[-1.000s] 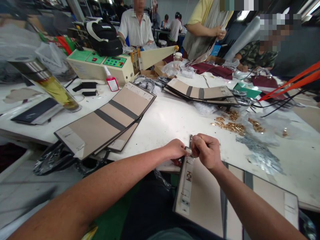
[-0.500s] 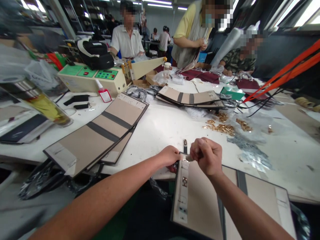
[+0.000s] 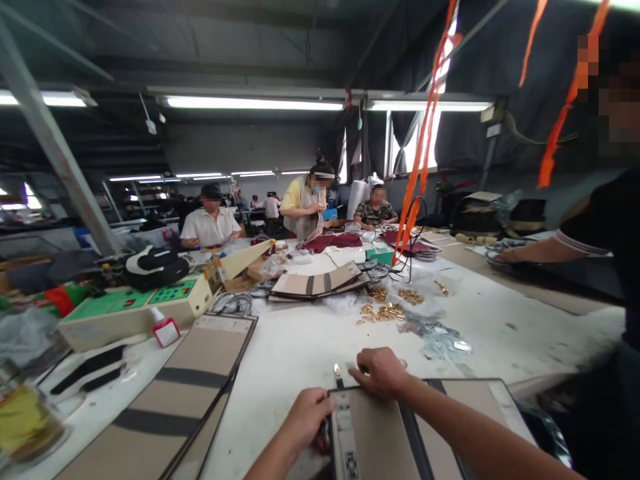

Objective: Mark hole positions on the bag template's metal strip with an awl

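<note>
A beige-lined bag panel [image 3: 375, 433] with dark edging and a dark cross strip lies at the table's front edge. My left hand [image 3: 306, 417] pinches its left edge near the top corner, thumb uppermost. Over the panel's top edge is my right hand [image 3: 381, 372], its fingers curled inward. A pale rounded end shows beside that hand, but what the fingers hold is hidden. A short dark strap with a shiny metal clasp [image 3: 337, 372] sticks out beyond the top corner. A small metal fitting [image 3: 351, 460] sits on the white strip along the panel's left side.
More beige panels [image 3: 185, 393] lie at left, and another stack [image 3: 315, 283] farther back. Gold hardware pieces [image 3: 385, 312] and silver plates [image 3: 445, 341] lie beyond my right hand. A green-topped machine [image 3: 135, 303] and red bottle [image 3: 165, 328] stand left. A person's arm [image 3: 545, 252] reaches in at right.
The view has tilted up and swung right, bringing another person in at right. My right hand has moved off the panel's top corner to the right. My left hand still grips the edge.
</note>
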`<state>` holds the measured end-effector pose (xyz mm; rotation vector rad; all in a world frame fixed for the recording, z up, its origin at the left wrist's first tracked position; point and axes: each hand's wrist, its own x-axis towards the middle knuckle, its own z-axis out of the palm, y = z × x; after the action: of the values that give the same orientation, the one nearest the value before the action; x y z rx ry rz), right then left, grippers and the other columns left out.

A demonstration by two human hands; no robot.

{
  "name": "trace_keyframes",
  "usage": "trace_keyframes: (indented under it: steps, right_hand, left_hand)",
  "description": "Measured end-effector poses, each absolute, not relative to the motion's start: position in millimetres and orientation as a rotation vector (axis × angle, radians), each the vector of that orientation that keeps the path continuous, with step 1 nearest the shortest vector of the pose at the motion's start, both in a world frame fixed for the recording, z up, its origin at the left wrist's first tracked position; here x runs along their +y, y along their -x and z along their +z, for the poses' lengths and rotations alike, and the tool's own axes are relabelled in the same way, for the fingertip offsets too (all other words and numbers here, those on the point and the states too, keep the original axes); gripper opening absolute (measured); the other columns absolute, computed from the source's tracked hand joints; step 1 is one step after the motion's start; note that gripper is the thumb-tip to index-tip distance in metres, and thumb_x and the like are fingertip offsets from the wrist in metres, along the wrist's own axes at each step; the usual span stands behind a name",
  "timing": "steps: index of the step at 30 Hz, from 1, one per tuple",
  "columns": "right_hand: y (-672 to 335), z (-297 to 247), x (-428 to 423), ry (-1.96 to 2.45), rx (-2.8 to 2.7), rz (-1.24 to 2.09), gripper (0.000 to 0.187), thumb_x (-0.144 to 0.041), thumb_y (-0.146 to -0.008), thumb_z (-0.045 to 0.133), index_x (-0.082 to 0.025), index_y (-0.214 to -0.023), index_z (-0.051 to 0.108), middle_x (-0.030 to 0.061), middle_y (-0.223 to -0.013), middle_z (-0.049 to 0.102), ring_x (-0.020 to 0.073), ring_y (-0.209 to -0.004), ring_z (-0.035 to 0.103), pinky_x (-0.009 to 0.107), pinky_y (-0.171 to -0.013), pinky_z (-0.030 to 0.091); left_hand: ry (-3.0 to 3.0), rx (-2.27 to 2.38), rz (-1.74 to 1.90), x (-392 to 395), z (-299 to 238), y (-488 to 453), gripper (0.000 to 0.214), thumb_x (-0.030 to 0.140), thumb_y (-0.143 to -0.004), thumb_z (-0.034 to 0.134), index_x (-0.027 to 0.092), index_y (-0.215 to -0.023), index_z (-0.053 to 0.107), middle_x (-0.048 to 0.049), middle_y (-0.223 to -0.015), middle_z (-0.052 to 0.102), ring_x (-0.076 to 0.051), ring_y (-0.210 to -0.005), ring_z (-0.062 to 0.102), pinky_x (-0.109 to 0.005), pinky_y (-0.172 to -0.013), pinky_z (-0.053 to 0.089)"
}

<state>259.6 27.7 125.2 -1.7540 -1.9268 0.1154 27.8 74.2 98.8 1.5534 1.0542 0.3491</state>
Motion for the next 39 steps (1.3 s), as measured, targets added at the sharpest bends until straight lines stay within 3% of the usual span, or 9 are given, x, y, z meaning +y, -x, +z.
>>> trace_keyframes:
  steps: [4, 7, 13, 17, 20, 24, 27, 31, 39]
  right_hand:
    - [-266.5, 130.3, -6.6, 1.749, -2.000, 0.030, 0.051, -0.058, -0.102, 0.048, -0.017, -0.108, 0.078, 0.0157, -0.108, 0.072, 0.0303, -0.106, 0.063, 0.042, -0.096, 0.042]
    - [-262.5, 150.0, -37.5, 1.678, -2.081, 0.183, 0.050, -0.060, -0.101, 0.052, -0.024, -0.127, 0.074, 0.0121, -0.117, 0.074, 0.0285, -0.106, 0.066, 0.037, -0.092, 0.044]
    - [-289.9, 209.5, -85.4, 1.887, -1.948, 0.420, 0.043, -0.060, -0.090, 0.066, -0.018, -0.083, 0.070, 0.0026, -0.076, 0.066, 0.0178, -0.072, 0.057, 0.029, -0.065, 0.033]
    - [-300.3, 233.0, -107.3, 1.726, -1.936, 0.621, 0.038, -0.050, -0.094, 0.064, -0.017, -0.078, 0.057, -0.0029, -0.071, 0.053, 0.0125, -0.069, 0.046, 0.027, -0.063, 0.030]
    - [-297.0, 239.7, -119.6, 1.658, -1.910, 0.649, 0.037, -0.047, -0.096, 0.063, -0.017, -0.076, 0.051, -0.0035, -0.071, 0.045, 0.0117, -0.069, 0.041, 0.027, -0.062, 0.028]
    - [-302.6, 244.6, -125.4, 1.623, -1.884, 0.603, 0.041, -0.047, -0.099, 0.058, -0.017, -0.075, 0.045, -0.0029, -0.072, 0.043, 0.0122, -0.070, 0.039, 0.028, -0.064, 0.029]
    - [-315.5, 249.5, -121.3, 1.619, -1.812, 0.564, 0.042, -0.052, -0.100, 0.057, -0.017, -0.076, 0.049, -0.0009, -0.075, 0.051, 0.0138, -0.072, 0.045, 0.028, -0.065, 0.034]
    - [-331.5, 255.2, -111.2, 1.607, -1.588, 0.652, 0.050, -0.065, -0.096, 0.058, -0.016, -0.088, 0.066, 0.0044, -0.087, 0.069, 0.0205, -0.080, 0.061, 0.030, -0.070, 0.044]
    - [-366.5, 248.7, -99.5, 1.525, -0.680, 0.944, 0.046, -0.052, -0.093, 0.070, -0.013, -0.117, 0.071, 0.0101, -0.084, 0.077, 0.0299, -0.072, 0.074, 0.038, -0.065, 0.059]
  left_hand:
    - [-1.642, 0.988, 0.426, 54.1, 118.2, -20.7, 0.070, 0.089, -0.060, 0.061, 0.022, -0.075, 0.047, 0.0019, -0.057, 0.054, -0.014, -0.043, 0.053, -0.026, -0.041, 0.037]
    - [-1.718, 0.921, 0.444, 44.3, 143.8, -15.7, 0.066, 0.086, -0.067, 0.058, 0.022, -0.077, 0.048, 0.0038, -0.058, 0.051, -0.013, -0.045, 0.051, -0.028, -0.046, 0.043]
    - [-1.997, 0.786, 0.488, 48.0, 215.9, -9.5, 0.045, 0.065, -0.085, 0.057, 0.020, -0.081, 0.053, 0.0034, -0.069, 0.052, -0.013, -0.061, 0.052, -0.026, -0.057, 0.044]
    - [-2.263, 0.780, 0.634, 43.8, 251.2, -14.1, 0.036, 0.051, -0.091, 0.059, 0.019, -0.075, 0.059, 0.0021, -0.067, 0.053, -0.015, -0.067, 0.049, -0.029, -0.067, 0.039]
    - [-2.350, 0.822, 0.851, 31.3, 251.7, -16.6, 0.030, 0.047, -0.095, 0.055, 0.021, -0.093, 0.069, -0.0045, -0.092, 0.069, -0.023, -0.092, 0.063, -0.035, -0.089, 0.046]
    - [-2.233, 0.930, 1.469, 27.6, 216.9, -2.7, 0.044, 0.053, -0.096, 0.059, 0.021, -0.126, 0.066, -0.0122, -0.132, 0.067, -0.029, -0.129, 0.059, -0.043, -0.116, 0.042]
    - [-1.821, 1.086, 1.469, 40.4, 179.2, 18.4, 0.067, 0.076, -0.090, 0.059, 0.020, -0.126, 0.065, -0.0136, -0.129, 0.069, -0.030, -0.117, 0.067, -0.044, -0.103, 0.054]
    - [-1.495, 1.145, 1.201, 56.3, 133.2, 34.4, 0.086, 0.097, -0.075, 0.056, 0.016, -0.102, 0.070, -0.0078, -0.086, 0.070, -0.022, -0.068, 0.062, -0.035, -0.062, 0.053]
    - [-1.419, 1.117, 1.007, 54.9, 67.3, 16.2, 0.082, 0.096, -0.071, 0.060, 0.015, -0.083, 0.071, -0.0058, -0.071, 0.064, -0.016, -0.059, 0.053, -0.028, -0.055, 0.044]
